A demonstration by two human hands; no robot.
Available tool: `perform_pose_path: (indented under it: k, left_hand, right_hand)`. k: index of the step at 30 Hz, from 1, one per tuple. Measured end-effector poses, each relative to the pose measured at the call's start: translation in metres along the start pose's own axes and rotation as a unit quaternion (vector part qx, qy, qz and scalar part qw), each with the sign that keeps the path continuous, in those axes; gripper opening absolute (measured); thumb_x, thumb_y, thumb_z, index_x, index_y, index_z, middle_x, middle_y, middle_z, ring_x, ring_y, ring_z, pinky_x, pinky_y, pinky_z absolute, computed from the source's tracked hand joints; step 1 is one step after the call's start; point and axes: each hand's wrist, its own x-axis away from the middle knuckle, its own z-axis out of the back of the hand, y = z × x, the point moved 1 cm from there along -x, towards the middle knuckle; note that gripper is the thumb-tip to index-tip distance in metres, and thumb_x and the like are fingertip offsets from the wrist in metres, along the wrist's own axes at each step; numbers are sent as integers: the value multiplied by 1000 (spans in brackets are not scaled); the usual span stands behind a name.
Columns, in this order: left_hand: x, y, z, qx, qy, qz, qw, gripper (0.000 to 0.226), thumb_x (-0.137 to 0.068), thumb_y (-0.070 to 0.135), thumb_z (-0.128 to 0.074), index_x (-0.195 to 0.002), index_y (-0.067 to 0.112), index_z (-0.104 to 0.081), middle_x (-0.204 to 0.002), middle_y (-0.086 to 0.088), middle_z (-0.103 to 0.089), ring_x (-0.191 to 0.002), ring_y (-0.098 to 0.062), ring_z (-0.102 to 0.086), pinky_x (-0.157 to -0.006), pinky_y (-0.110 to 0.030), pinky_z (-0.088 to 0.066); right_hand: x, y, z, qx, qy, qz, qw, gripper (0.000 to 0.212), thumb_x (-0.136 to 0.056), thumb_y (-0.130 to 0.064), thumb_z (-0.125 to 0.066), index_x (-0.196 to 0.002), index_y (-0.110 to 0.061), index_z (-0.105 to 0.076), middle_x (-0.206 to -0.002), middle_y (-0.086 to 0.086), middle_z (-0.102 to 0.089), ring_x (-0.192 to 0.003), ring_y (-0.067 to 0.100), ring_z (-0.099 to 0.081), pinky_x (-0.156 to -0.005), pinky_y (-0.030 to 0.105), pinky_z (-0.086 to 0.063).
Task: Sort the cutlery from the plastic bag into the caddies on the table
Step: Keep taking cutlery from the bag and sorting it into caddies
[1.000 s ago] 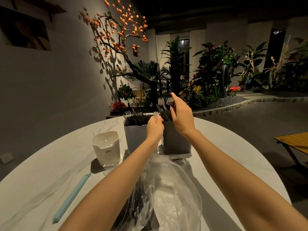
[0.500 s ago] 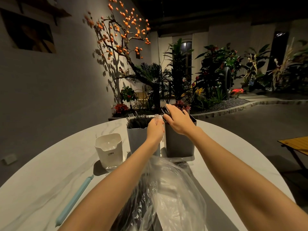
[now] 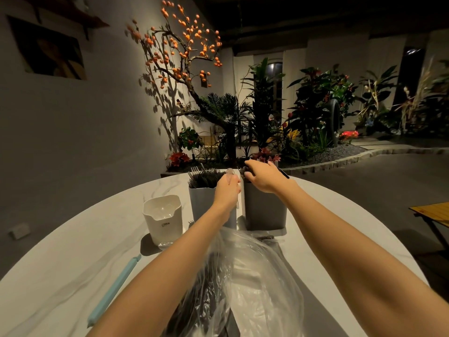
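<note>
While your right hand [image 3: 263,177] lay over the mouth of the dark grey caddy [image 3: 264,207], its fingers were curled down among the black cutlery there, apparently seating pieces, though what exactly they gripped was hidden. Your left hand [image 3: 228,190] was closed round a clear plastic spoon [image 3: 229,176], bowl up, held in front of the light grey caddy [image 3: 206,205] that was packed with dark forks. The plastic bag [image 3: 247,283] lay open on the table [image 3: 60,276] just in front of the caddies, with more dark cutlery inside. To do this step well, you wanted to let the right hand's pieces drop handle-first until they stood with the rest, then lift the hand straight up so nothing caught and tipped the caddy. The clear spoon looked to belong in the white caddy [image 3: 162,218], which stood apart to the left with something clear in it; carrying it there over the fork tines needed care.
</note>
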Motion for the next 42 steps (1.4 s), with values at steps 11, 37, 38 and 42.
perform_pose_path:
  k: [11, 37, 38, 42]
  left_hand:
    - [12, 2, 17, -2, -44, 8, 999, 27, -106, 20, -29, -92, 12, -50, -60, 0, -40, -54, -8, -40, -54, -11, -44]
    - [51, -9, 119, 48, -5, 66, 997, 28, -99, 18, -30, -80, 13, -50, -66, -5, -50, -51, -10, -34, -52, -25, -26]
    - [50, -11, 122, 33, 18, 54, 998, 26, -100, 16, -31, -81, 11, -49, -67, -4, -51, -51, -10, -35, -51, -24, -26]
    - [47, -21, 131, -16, 55, 46, 997, 13, -103, 15, -32, -101, 6, -43, -74, -3, -47, -56, -11, -37, -47, -19, -30]
  right_hand:
    - [20, -34, 16, -238, 48, 124, 962, 28, -96, -29, -55, -107, -10, -73, -100, 5, -72, -93, 14, -65, -84, 31, -53]
    - [21, -124, -16, -352, -32, 103, 930, 12, -90, -9, -64, -98, -2, -69, -83, 10, -69, -63, 10, -64, -55, 15, -53]
    - [20, -128, -17, -356, -35, 100, 929, 12, -90, -8, -64, -98, -1, -69, -83, 10, -69, -64, 11, -64, -56, 16, -54]
    - [15, -143, -24, -372, -37, 91, 923, 16, -89, -13, -66, -98, 0, -69, -82, 12, -70, -65, 14, -68, -60, 21, -58]
